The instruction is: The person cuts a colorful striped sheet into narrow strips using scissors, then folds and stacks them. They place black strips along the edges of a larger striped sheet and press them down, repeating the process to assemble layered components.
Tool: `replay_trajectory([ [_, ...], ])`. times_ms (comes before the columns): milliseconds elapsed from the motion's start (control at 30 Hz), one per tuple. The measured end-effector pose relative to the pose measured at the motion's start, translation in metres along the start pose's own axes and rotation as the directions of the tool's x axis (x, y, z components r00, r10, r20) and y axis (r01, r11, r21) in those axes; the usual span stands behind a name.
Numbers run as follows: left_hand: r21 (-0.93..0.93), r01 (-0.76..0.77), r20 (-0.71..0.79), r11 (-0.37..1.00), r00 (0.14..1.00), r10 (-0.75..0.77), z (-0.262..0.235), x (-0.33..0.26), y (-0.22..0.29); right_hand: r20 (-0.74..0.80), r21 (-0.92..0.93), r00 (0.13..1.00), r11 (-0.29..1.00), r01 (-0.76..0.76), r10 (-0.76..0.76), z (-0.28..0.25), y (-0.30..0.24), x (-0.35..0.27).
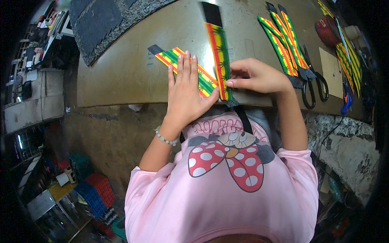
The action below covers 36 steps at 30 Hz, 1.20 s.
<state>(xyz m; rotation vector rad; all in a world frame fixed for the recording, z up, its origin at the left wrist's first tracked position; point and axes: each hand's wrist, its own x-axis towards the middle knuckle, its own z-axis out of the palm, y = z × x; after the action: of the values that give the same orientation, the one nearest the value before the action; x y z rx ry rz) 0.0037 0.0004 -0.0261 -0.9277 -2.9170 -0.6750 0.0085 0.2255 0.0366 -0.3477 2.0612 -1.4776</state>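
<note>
On the smooth brown tabletop [121, 83], near its front edge, a flat red, yellow and green striped fabric strip [207, 84] with dark leaf prints slants up-left to a dark end. Just right of it, a matching leaf-printed fabric strap [219, 52] points away from me, its black far end blurred. My left hand [183, 91] lies palm-down across the strip, fingers straight, thumb spread, grasping nothing. My right hand [257, 77], fingers curled, pinches the strap's right edge near its lower end.
</note>
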Motion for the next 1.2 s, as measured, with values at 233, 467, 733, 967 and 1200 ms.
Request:
replay_trajectory([
  [233, -0.116, 0.015, -0.105, 0.993, 0.994, -0.027, -0.016, -0.010, -0.034, -0.660, -0.128, 0.751, 0.987, -0.099, -0.010, -0.070, 0.015, -0.091],
  [467, 0.062, 0.330, -0.216, 0.942, 0.926, -0.310, -0.016, -0.001, -0.070, -0.652, -0.731, 0.682, 0.509, -0.454, -0.329, -0.057, -0.005, -0.055],
  [733, -0.021, 0.293, -0.220, 0.956, 0.931, -0.290, -0.006, 0.009, -0.059, -0.266, -0.826, 0.891, 0.563, -0.015, -0.367, 0.043, 0.002, 0.133],
  [967, -0.957, 0.096, -0.028, 0.275, 0.909, -0.416, -0.014, 0.017, -0.047, -0.343, 0.053, 0.939, 0.998, 0.046, -0.025, 0.023, -0.023, 0.094],
  [1200, -0.996, -0.069, -0.082, 0.050, 0.926, -0.368, -0.039, 0.030, -0.014, -0.461, 0.047, 0.884, 0.992, 0.116, -0.081, 0.027, -0.048, 0.043],
])
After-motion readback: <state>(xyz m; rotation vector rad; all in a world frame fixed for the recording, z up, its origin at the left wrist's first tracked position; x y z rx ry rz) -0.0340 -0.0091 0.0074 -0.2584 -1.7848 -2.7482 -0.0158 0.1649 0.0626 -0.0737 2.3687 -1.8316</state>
